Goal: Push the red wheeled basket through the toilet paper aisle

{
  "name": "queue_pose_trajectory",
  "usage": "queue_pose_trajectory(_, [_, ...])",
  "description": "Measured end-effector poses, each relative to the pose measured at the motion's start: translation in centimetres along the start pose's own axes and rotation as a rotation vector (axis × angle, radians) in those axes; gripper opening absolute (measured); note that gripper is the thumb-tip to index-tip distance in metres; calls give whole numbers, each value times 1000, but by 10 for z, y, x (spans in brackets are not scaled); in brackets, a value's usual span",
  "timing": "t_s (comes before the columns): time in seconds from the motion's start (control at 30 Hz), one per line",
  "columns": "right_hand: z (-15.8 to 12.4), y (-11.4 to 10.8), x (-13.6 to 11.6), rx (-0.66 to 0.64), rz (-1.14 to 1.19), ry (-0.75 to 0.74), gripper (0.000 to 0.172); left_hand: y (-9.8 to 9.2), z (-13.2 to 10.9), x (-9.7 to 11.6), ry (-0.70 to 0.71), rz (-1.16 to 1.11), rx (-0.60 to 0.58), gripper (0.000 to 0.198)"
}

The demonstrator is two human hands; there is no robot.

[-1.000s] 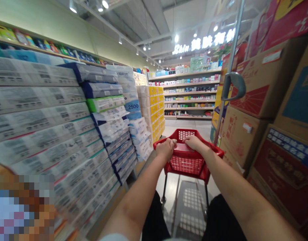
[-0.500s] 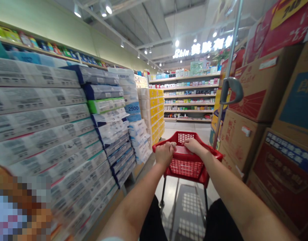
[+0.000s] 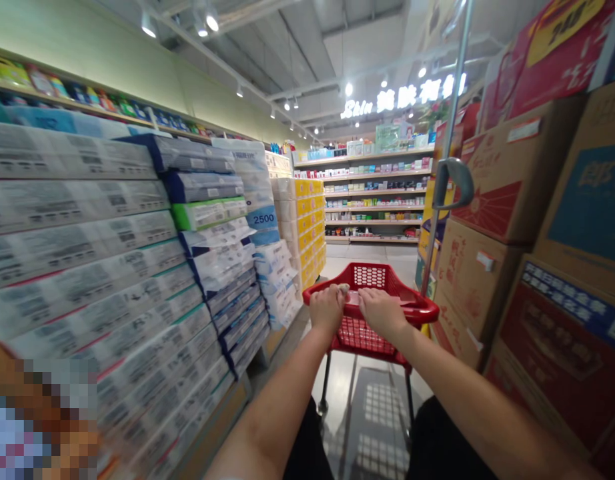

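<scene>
A red plastic shopping cart (image 3: 421,311) with a latticed basket stands right in front of me, below the centre of the head view. My left hand (image 3: 328,309) is wrapped round the left part of its handle, thumb along the bar. Close beside it, my right hand (image 3: 382,312) curls over the same handle, knuckles up. Both arms reach forward from the bottom of the view. The part of the basket that shows holds nothing I can make out. My fingertips are hidden behind the bar.
Stacked tissue packs (image 3: 87,267) line the left side, with yellow-and-white packs (image 3: 307,227) farther on. Cardboard cartons (image 3: 492,180) rise on the right beside a metal pole with a grey handle (image 3: 455,181). Stocked shelves (image 3: 372,193) stand ahead across the aisle. A blurred-out patch covers the lower left.
My right hand has slid a little left along the handle, nearer my left hand. The view has shifted slightly, and the cartons and pole sit a bit farther left.
</scene>
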State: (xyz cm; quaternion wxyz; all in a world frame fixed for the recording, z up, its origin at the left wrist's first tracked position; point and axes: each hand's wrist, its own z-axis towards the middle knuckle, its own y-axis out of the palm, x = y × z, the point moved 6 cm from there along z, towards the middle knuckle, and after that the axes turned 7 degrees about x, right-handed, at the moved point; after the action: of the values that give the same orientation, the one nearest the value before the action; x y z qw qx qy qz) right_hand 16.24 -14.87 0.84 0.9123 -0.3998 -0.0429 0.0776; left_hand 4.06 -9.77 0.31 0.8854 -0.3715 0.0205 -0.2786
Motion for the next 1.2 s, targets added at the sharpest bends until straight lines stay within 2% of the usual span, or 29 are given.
queue_pose_trajectory(0.1, [-7, -2, 1, 47, -29, -30, 36, -2, -12, 13, 204, -85, 45, 29])
queue_pose_trajectory(0.17, [-10, -3, 5, 64, -53, -27, 37, -3, -16, 15, 257, -92, 49, 29])
queue_pose_trajectory(0.3, [-18, -4, 12, 130, -94, 41, 39, -7, -11, -3, 3, 0, 84, 25])
queue_pose_trajectory(0.33, [-21, -3, 13, 144, -97, 56, 39, -8, -10, -4, -17, 7, 83, 25])
queue_pose_trajectory(0.5, [-26, -1, 14, 162, -89, 50, 40, -4, -13, 11, 99, -50, 46, 27])
queue_pose_trajectory(0.67, [-24, -4, 17, 140, -74, 21, 41, -4, -12, 5, -29, 6, 58, 30])
queue_pose_trajectory(0.83, [-25, -6, 20, 106, -63, 30, 40, -7, -16, 14, 67, -21, 18, 34])
queue_pose_trajectory(1.0, [-23, -8, 16, 69, -61, 28, 40, -10, -17, 10, -55, -12, 35, 28])
queue_pose_trajectory(1.2, [-29, -11, 18, 18, -96, 58, 38, -11, -16, 7, -14, -52, 93, 25])
